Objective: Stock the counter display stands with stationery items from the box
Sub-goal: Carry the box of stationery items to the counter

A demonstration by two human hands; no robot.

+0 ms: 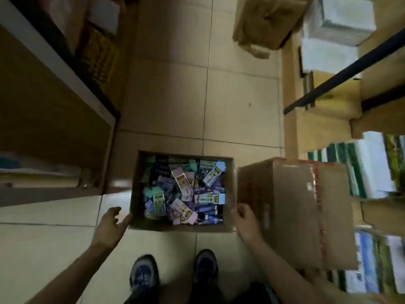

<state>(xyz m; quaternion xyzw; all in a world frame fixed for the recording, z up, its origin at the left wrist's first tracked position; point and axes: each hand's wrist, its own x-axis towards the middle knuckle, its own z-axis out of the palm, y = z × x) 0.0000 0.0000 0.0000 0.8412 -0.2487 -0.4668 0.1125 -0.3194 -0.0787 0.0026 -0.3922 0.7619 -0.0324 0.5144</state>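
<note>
Person stands over an open cardboard box (175,228) on the tiled floor (166,95), view looking straight down.

L hand (110,224): fingers spread and relaxed, holding nothing. Thumb reaches toward the box's near-left corner; touching or just short of it, too blurred to say. The box lies just ahead and to the right of this hand.

R hand (245,220): fingers curled in, at the box's near-right corner, in the narrow gap btwn the box and a sealed brown carton (291,211). Can't tell if it grips the box wall or holds nothing, as there's motion blur. The carton sits right beside this hand on its outer side, w/ clear tape and red print along its edges.

The box sits btwn the two hands, flaps out of sight and top open. It's filled w/ a loose jumble of stationery packets (184,189): small carded packs in pink, lilac, mint, blue and white, lying at all angles, some w/ yellow labels.

Below the hands are two dark shoes (143,275), toes pointing at the box.

Left of the L hand and further ahead is a wooden shelf unit (54,119) w/ a pale edge, and papers on its lower shelf. Right of the R hand, past the carton, are stacks of wrapped green, white and blue goods (370,165). Far ahead of the R hand are another brown carton (267,20), white wrapped bundles (337,23) and a dark rail (341,71) running diagonally.
</note>
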